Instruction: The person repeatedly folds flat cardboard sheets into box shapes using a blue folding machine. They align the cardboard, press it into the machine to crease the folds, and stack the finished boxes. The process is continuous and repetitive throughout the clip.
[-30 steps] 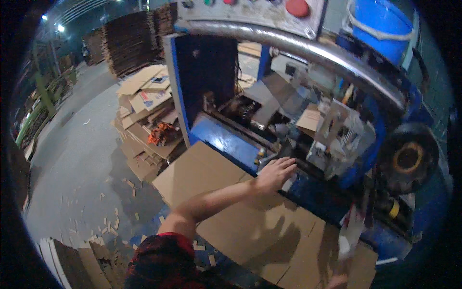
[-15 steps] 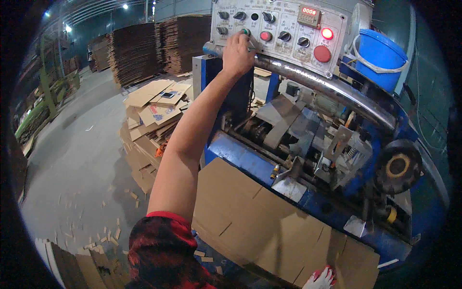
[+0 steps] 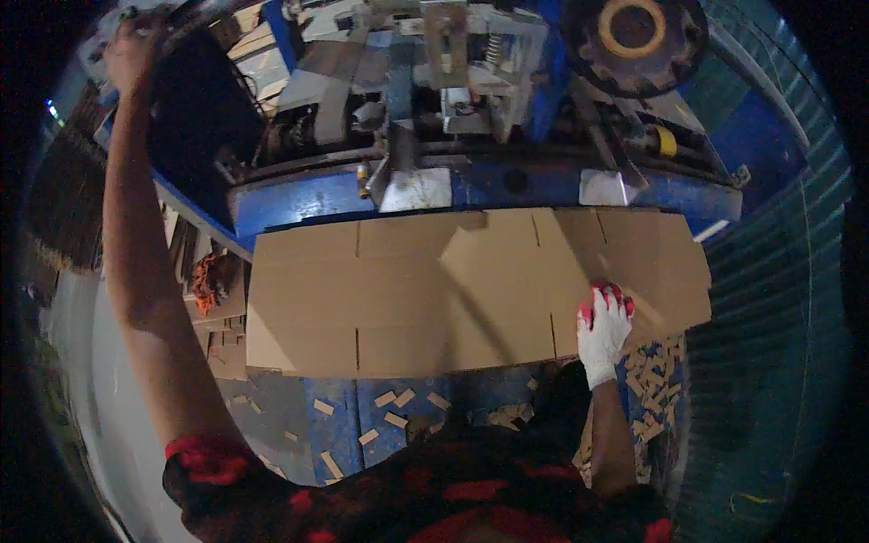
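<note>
A flat brown cardboard sheet (image 3: 407, 299) with cut slots lies lengthwise along the front edge of a blue machine (image 3: 308, 195). On its right part rests my right hand (image 3: 605, 330), in a white glove with red fingertips; the fingers are stretched out over the board. My left hand (image 3: 134, 56) is bare and reaches far up to the left. It is at the edge of the control panel, which is mostly out of view. Blur and dim light hide what its fingers do there.
A dark wheel with a yellowish hub (image 3: 631, 27) sits on the machine's right. Metal guide plates (image 3: 416, 190) stick out at its front. Small cardboard offcuts (image 3: 396, 419) are strewn below the sheet. An orange bundle (image 3: 208, 282) lies at the left, and a ribbed wall (image 3: 769, 344) stands at the right.
The view has tipped down and turned right, so the panel has largely left the picture. My left hand stays raised at the panel; my right hand still lies on the cardboard.
</note>
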